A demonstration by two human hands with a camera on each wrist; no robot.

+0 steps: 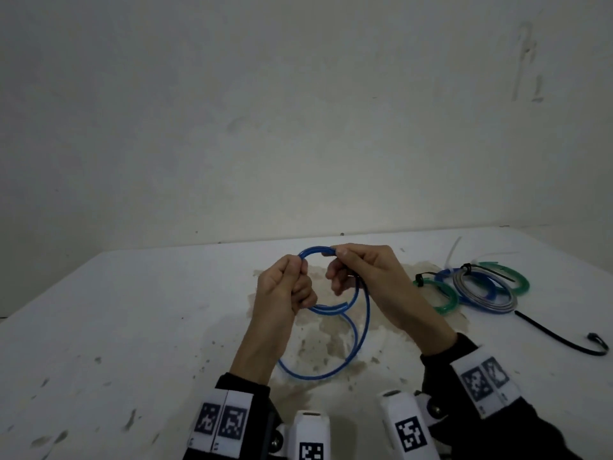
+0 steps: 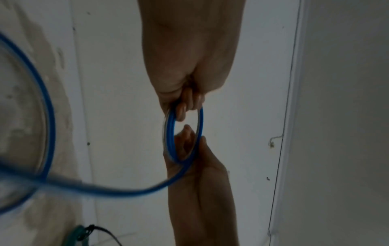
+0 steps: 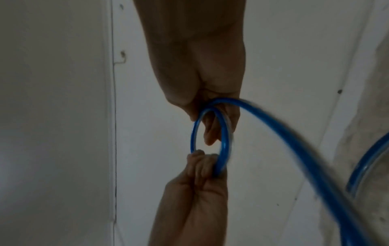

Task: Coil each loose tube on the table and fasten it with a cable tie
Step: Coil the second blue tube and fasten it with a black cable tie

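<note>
A blue tube (image 1: pixel 365 313) is held above the white table (image 1: pixel 132 327), partly wound into a small coil. My left hand (image 1: pixel 298 265) grips the coil's left side with curled fingers. My right hand (image 1: pixel 340 254) pinches its top right, near one tube end. A larger loose loop hangs down toward me, and the other cut end juts out below the left hand. In the left wrist view the left hand (image 2: pixel 185 106) holds the blue tube (image 2: pixel 200 123) from above and the right hand (image 2: pixel 193 156) from below. The right wrist view shows the right hand (image 3: pixel 212 119) on the blue tube (image 3: pixel 224 141), opposite the left hand (image 3: pixel 202 168).
To the right lie several tied coils: a green coil (image 1: pixel 442 298), a blue and grey coil (image 1: pixel 486 295) and another green coil (image 1: pixel 517 277). A loose black cable tie (image 1: pixel 560 338) lies near the right edge, a white tie (image 1: pixel 452 250) behind the coils. A wall stands close behind the table.
</note>
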